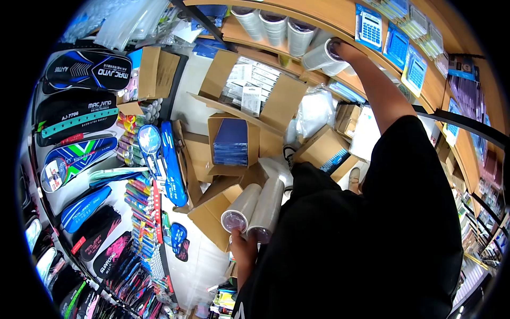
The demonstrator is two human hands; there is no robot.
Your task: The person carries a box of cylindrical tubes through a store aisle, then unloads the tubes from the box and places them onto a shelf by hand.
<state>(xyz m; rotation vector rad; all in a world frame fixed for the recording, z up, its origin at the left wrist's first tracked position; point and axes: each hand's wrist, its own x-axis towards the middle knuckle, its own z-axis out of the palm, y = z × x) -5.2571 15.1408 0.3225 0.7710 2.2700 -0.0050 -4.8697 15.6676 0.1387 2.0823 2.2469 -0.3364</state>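
My left hand (245, 254) is closed around the lower ends of two pale, film-wrapped cylinders (268, 204) with dark purplish round ends. They lie side by side against my body, tilted. My right arm reaches up to the shelf, where my right hand (345, 51) grips the end of a similar pale cylinder (317, 57); its fingers are partly hidden. Another such cylinder is just beneath it. To the left on the same shelf stand three more pale cylinders (301, 37) in a row.
Open cardboard boxes (218, 77) crowd the floor, one with white packets, another with blue flat packs (231, 139). Racket bags (87, 69) hang on the left rack. Packaged calculators (368, 29) line the shelf edge (334, 25). A person's shoe (355, 178) shows near the boxes.
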